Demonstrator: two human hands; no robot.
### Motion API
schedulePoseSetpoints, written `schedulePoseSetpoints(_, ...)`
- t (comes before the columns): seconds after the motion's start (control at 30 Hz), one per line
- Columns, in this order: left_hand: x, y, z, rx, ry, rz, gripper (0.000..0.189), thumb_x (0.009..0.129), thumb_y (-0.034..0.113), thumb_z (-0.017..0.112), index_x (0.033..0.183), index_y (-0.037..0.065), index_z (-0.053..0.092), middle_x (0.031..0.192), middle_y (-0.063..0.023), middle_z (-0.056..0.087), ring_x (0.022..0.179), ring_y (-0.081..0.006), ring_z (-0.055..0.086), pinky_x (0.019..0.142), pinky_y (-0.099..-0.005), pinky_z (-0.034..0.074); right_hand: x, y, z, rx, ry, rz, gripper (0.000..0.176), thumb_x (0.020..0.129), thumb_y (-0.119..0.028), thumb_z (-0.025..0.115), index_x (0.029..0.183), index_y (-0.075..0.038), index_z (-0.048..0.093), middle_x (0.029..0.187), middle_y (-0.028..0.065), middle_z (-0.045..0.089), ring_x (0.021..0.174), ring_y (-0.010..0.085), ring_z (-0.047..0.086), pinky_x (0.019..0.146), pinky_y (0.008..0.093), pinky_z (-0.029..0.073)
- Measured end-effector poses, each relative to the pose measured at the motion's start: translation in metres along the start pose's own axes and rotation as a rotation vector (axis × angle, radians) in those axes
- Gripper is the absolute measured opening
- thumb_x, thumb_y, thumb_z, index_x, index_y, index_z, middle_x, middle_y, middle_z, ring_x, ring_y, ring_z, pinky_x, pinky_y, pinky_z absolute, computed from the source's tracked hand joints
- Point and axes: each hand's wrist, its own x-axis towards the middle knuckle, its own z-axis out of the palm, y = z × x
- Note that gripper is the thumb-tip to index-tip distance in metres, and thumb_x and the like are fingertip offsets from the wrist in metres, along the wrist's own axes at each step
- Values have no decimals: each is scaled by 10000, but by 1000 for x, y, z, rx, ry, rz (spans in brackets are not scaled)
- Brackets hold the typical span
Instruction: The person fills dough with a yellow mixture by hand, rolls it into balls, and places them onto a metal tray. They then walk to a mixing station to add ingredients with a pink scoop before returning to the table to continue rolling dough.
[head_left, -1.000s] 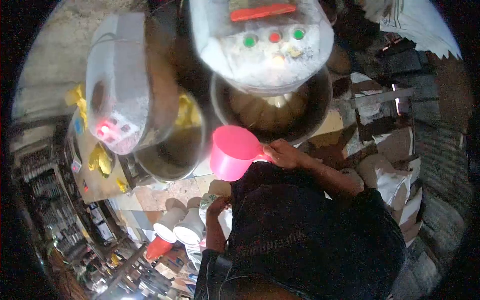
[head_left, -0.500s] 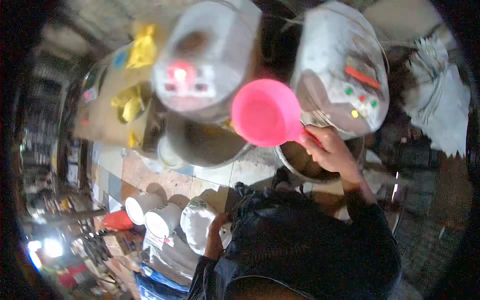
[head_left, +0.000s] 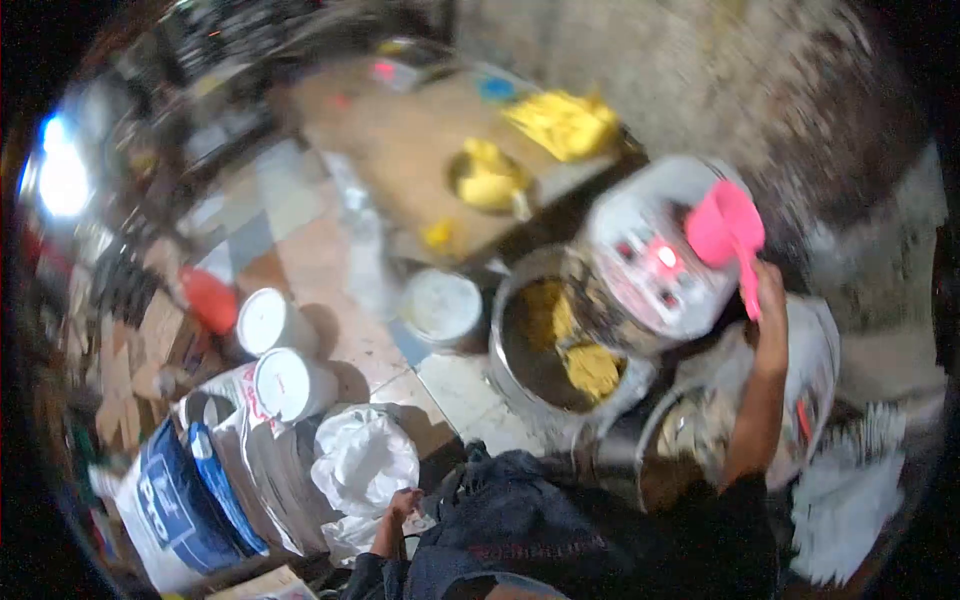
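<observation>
My right hand (head_left: 768,290) is closed round the handle of a pink plastic dipper (head_left: 722,225). The dipper overlaps the top of a white machine (head_left: 655,270) with a glowing red light. Below that machine stands a metal pot (head_left: 503,372) with yellow dough-like material (head_left: 590,370) inside. A second machine (head_left: 812,350) with a pot under it sits below my right forearm. My left hand (head_left: 403,503) has curled fingers at the edge of a white plastic sack (head_left: 365,460); I cannot tell what they hold.
A low wooden table (head_left: 390,150) bears a bowl of yellow material (head_left: 490,180) and a yellow heap (head_left: 565,122). A lidded white bucket (head_left: 441,305) stands by the pot. Two white tubs (head_left: 290,385) and a blue-and-white sack (head_left: 180,510) are at lower left.
The view has swung, bringing the table and pot contents into sight. The dipper has gone from between the two machines to over the left one and turned. My left hand stays by the white sack.
</observation>
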Motion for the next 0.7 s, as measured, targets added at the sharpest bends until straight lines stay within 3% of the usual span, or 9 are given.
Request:
schedulePoseSetpoints(0.1,26,19,-36,141,76,-104,324,828,304,621,1002,41,699,840,-89,680,677,-178,599,622,-312,504,82,54,7,-146,186,-255,332,931,-351,540,767,-69,605,601,-6,506,509,108,456,452,303,349)
schedulePoseSetpoints(0.2,89,26,-77,219,112,204,362,801,329,646,999,34,713,867,-103,687,729,-214,594,716,-365,501,103,54,21,-62,156,-235,310,923,-373,532,763,-124,626,586,-24,487,468,106,445,419,284,337)
schedulePoseSetpoints(0.33,175,106,-100,258,273,77,377,818,358,591,975,40,717,854,-121,700,847,-227,651,752,-396,500,164,109,-16,-144,298,-129,254,885,-297,505,788,-78,591,577,25,511,448,165,498,390,327,382)
schedulePoseSetpoints(0.4,215,131,-120,-348,35,278,189,850,238,644,859,52,673,664,-6,593,582,-108,522,540,-289,434,203,135,-67,-567,97,-97,322,870,-320,516,864,-17,625,543,84,516,540,241,598,477,383,463)
schedulePoseSetpoints(0.47,215,196,-113,236,271,87,388,814,402,559,996,94,711,831,-99,700,814,-235,659,760,-371,505,172,106,-45,-1657,379,-464,328,903,-267,521,1009,27,619,761,167,603,783,304,649,623,422,509)
schedulePoseSetpoints(0.57,243,230,-139,514,192,77,428,829,473,577,1012,109,707,923,-123,691,890,-246,628,822,-356,479,116,-25,95,-1566,1023,-589,318,935,-192,508,1153,31,570,1137,201,562,1045,343,579,787,428,488)
schedulePoseSetpoints(0.6,279,206,-158,800,-1,492,454,828,481,587,1009,81,703,976,-145,684,931,-267,617,842,-367,471,114,-53,142,-1550,1018,-596,318,935,-192,508,1153,31,570,1137,201,562,1045,343,579,787,428,488)
schedulePoseSetpoints(0.67,245,180,-191,-572,-319,446,453,819,455,589,1006,57,699,1028,-194,671,961,-306,623,834,-411,479,121,-92,223,-792,499,-679,285,953,-142,487,1182,16,548,1333,158,434,1143,336,515,840,413,461)
schedulePoseSetpoints(0.7,244,188,-216,-443,-244,458,450,821,458,588,1008,63,696,1021,-192,670,951,-304,624,829,-415,479,140,-91,263,-800,616,-914,284,954,-172,504,1150,27,555,1193,164,512,1078,325,541,848,400,452)
